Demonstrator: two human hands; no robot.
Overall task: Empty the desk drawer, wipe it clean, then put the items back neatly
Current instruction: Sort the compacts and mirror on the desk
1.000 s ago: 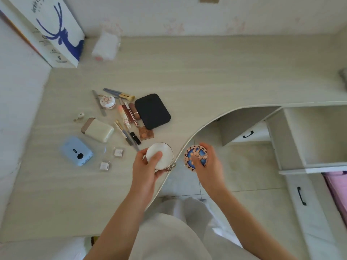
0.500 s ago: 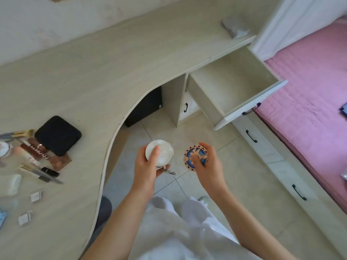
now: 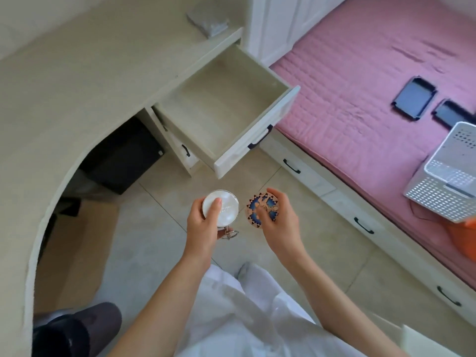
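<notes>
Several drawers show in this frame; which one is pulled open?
The top desk drawer, just under the desktop, is open and shows a bare inside. The small drawer below it and the bed-base drawers are shut.

Faint lettering runs across the lid of the white round case (image 3: 223,207) held in the left hand (image 3: 204,225), but it's too small and blurred to read. No other writing shows.

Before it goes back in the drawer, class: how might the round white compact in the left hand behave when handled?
The white compact looks rigid and probably light, as the left hand grips it easily. Its glossy lid may be slippery. On edge, it would likely roll.
</notes>
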